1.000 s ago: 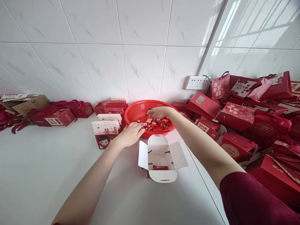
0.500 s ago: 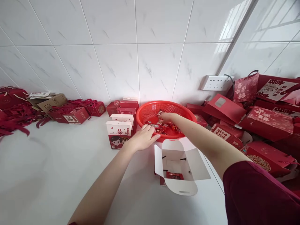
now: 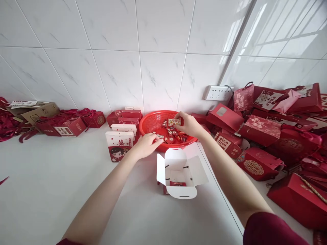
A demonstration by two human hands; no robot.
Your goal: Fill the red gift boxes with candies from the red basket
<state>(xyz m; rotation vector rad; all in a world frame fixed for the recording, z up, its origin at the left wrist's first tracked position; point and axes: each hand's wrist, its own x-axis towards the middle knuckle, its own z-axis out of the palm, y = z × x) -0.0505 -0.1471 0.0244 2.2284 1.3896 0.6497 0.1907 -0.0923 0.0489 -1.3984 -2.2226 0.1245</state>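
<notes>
The right hand (image 3: 189, 124) pinches one wrapped candy (image 3: 174, 121) over one red colander (image 3: 154, 119) — left hand (image 3: 146, 145) at its rim, grip unclear — one open gift box (image 3: 182, 192) nearby.

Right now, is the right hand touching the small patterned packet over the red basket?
Touching. The head view shows the right hand holding the patterned packet by its right end, between thumb and fingers.

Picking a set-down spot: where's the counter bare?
Bare: counter left of the left forearm, nearer than the ribboned boxes, bar a ribbon tip at frame edge; between forearms, nearer than the open box. Crowded: right side, piled red boxes; around the basket.
</notes>
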